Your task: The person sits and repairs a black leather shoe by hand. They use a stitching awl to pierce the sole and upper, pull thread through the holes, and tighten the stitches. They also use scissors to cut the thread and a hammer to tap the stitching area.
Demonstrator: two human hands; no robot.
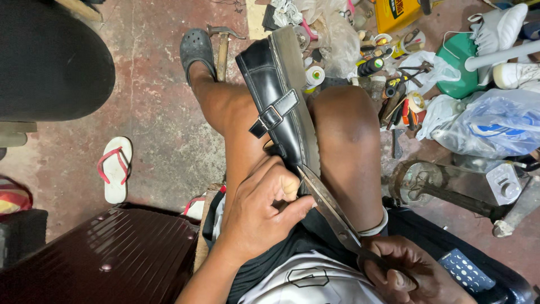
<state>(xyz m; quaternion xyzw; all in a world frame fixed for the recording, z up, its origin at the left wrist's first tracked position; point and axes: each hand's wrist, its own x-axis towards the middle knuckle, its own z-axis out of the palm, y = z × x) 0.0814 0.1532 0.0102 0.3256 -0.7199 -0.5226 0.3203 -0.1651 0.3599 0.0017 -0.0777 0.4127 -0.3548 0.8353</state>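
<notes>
Black buckled shoe (277, 107) w/ thick pale sole, lying sole-edge up between the knees, toe pointing away, heel end tucked under the left hand. Strap & metal buckle (271, 116) facing left, just ahead of the left-hand fingers. Left hand (260, 211) clamped round the heel end, fingers curled, thumb pressed near the sole edge. Right hand (402, 275) closed on the handles of big metal scissors (332, 211), down at lower right; blades slanting up-left from it, tip touching the sole edge right beside the left thumb. Blades close together, can't tell if fully shut.

Beyond the shoe toe, well away from both hands: grey clog (195, 52) on a foot, hammer (223, 45) just beside it on the concrete floor. Far right of the right hand: jumble of tools, tape rolls (315, 75), plastic bags (495, 124), green container (458, 65), white sneakers (503, 25). Nearer the right hand, rusty metal stand (444, 188). Left of the left hand: white flip-flop w/ red straps (116, 169) on the floor, dark red ribbed case (112, 253) closer in, at lower left. Dark round shape (50, 62) far upper left.
</notes>
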